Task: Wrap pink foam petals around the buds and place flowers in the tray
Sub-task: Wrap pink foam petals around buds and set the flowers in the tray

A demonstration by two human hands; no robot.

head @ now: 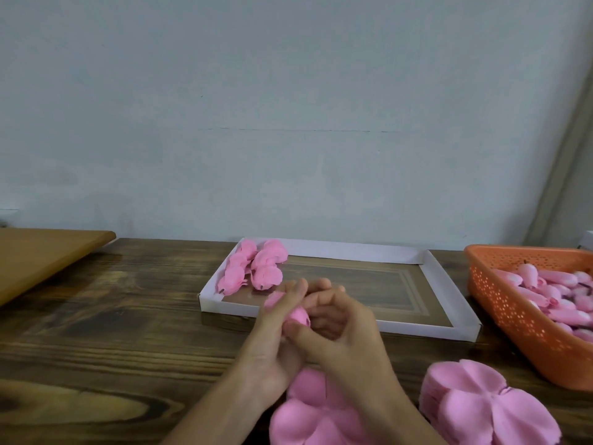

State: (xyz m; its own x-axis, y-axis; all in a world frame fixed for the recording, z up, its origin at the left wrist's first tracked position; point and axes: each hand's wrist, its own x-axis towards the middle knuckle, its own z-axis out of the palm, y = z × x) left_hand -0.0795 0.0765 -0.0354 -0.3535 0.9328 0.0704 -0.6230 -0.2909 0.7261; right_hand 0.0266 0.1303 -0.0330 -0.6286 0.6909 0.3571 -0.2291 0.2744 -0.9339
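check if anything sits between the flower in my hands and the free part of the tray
Nothing visible does. The left hand and the right hand hold the flower right at the low near wall of the tray. The finished flowers are bunched in its far left corner, and the floor beyond the hands is bare.

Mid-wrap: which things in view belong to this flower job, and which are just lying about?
Job: left hand and right hand gripping the flower; tray with finished flowers; basket of buds; petal stacks.
Lying about: board, far left; white object behind the basket, too cropped to identify.
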